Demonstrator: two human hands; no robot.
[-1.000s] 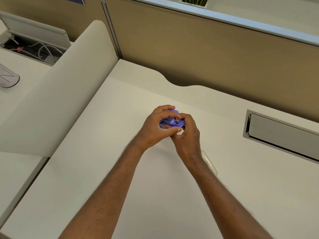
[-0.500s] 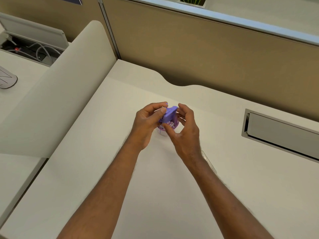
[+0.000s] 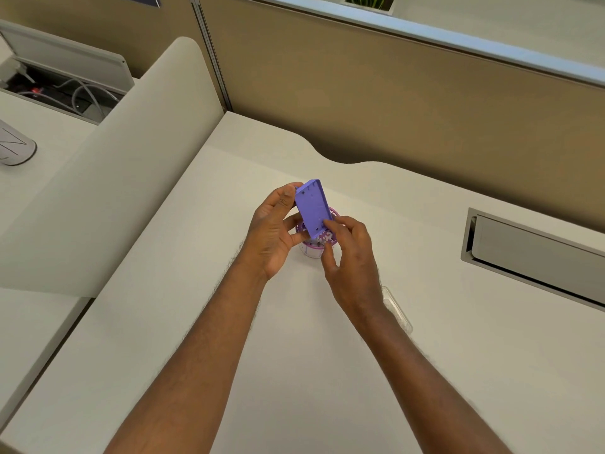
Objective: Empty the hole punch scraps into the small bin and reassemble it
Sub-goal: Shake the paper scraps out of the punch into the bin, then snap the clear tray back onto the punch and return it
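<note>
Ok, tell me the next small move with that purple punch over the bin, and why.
Probably tip and shake the purple hole punch a little more. It is tilted over the small bin, held by the left hand and right hand, and paper dots already lie in the bin; more may be left inside.

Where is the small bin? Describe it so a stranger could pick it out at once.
Start at the pale desk with the grey cable hatch on its right. At mid-desk the left hand and right hand tilt a purple hole punch; the small bin stands directly beneath. It alone is a round, purple-rimmed cup holding paper dots.
</note>
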